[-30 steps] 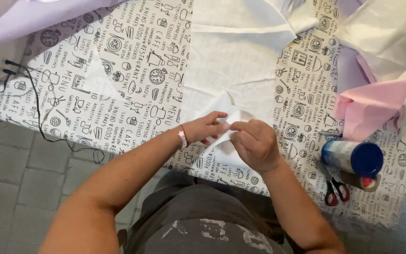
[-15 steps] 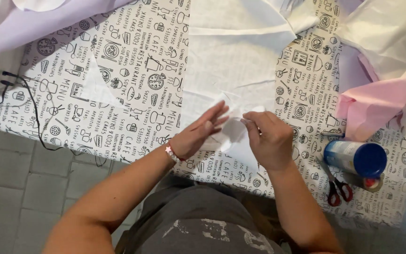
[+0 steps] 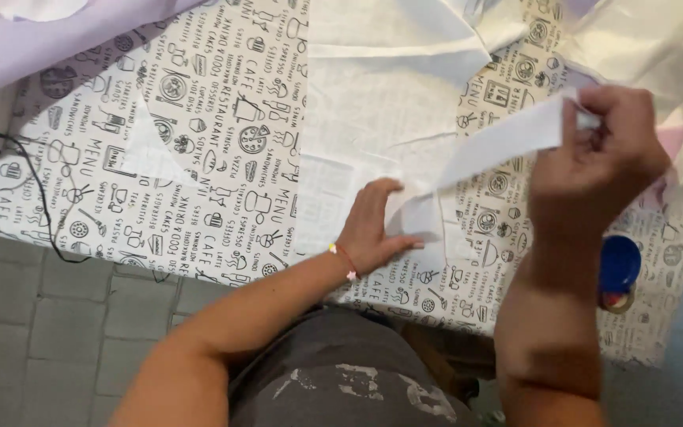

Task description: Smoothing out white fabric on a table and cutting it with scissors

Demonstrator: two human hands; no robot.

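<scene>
My left hand (image 3: 375, 225) lies flat, fingers spread, pressing down the near end of a small white fabric piece (image 3: 416, 213) on the printed tablecloth (image 3: 160, 158). My right hand (image 3: 610, 142) is raised above the table at the right and pinches the far end of a white fabric strip (image 3: 499, 142), which stretches taut down to the piece under my left hand. A thin bracelet circles my left wrist.
Larger white fabric sheets (image 3: 389, 87) lie further back. Lilac fabric (image 3: 33, 47) sits at the back left, and black cables (image 3: 9, 166) trail off the left edge. A blue-capped can (image 3: 618, 269) stands at the right, partly behind my right forearm. Grey floor tiles (image 3: 57, 316) below.
My right hand has lifted up and to the right, pulling the white strip out and taut. My left hand has flattened on the fabric. The view has come closer.
</scene>
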